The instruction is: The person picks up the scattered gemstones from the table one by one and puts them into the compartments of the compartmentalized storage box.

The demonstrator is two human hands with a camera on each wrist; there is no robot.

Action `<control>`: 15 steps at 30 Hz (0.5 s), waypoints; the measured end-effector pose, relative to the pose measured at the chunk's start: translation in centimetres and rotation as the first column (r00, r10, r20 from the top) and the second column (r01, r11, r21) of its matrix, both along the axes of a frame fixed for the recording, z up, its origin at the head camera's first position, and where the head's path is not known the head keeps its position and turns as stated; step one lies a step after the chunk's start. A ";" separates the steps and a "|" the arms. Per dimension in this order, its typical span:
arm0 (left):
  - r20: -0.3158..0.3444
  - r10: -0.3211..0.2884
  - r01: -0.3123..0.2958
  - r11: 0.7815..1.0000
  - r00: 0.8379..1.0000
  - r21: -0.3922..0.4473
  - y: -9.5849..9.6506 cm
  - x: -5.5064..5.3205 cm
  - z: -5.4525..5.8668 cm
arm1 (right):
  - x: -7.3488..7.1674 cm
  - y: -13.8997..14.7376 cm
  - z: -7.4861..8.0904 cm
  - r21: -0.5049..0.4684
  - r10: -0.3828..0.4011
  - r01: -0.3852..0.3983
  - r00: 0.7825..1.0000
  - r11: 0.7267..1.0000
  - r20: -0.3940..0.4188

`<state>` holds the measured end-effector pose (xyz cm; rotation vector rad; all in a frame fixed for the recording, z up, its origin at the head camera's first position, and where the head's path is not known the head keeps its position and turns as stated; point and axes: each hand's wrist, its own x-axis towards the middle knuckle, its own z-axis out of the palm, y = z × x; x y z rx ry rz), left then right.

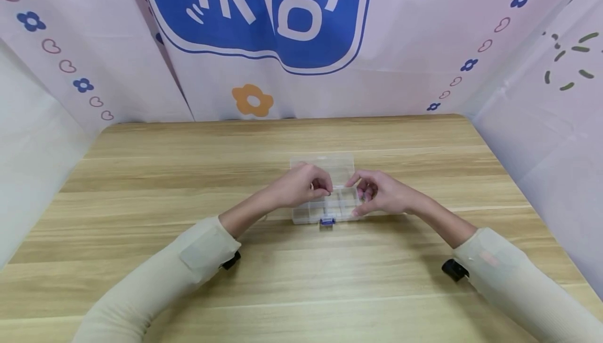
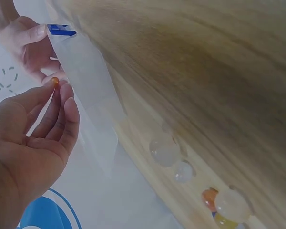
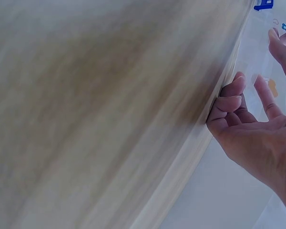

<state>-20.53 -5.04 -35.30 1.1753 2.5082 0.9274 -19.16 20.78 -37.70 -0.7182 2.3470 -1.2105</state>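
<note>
A clear plastic compartment box (image 1: 316, 213) lies on the wooden table, its lid (image 1: 336, 162) folded open toward the back and a blue clasp (image 1: 327, 221) at its front. My left hand (image 1: 301, 183) is over the box, pinching a small orange bead (image 2: 55, 81) between thumb and fingertip; the other fingers are curled loosely. At the box's right end, my right hand (image 1: 383, 194) holds it with thumb at the front and index finger at the back. The remaining fingers of that hand are bent beside the box wall, low by the table in the right wrist view.
In the left wrist view, several round beads lie on the wooden table (image 2: 181, 62): a large clear bead (image 2: 164, 151), a smaller clear bead (image 2: 183, 171), an orange-red bead (image 2: 209, 198) and a yellow bead (image 2: 225, 221). A printed white cloth (image 1: 400, 70) hangs behind the table.
</note>
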 end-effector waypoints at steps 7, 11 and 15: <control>0.021 0.013 -0.013 1.000 1.000 0.017 0.9 -0.1 -0.1 | 0.0 0.0 -0.1 -0.002 0.007 -0.007 1.000 1.000 -0.002; 0.029 0.015 -0.016 1.000 0.999 0.027 1.4 -0.2 -0.2 | 0.0 0.0 0.0 0.000 0.004 -0.004 1.000 1.000 0.004; 0.048 0.024 -0.026 0.999 0.999 0.040 1.8 -0.3 -0.2 | 0.0 0.1 0.0 0.003 0.003 -0.003 1.000 1.000 0.011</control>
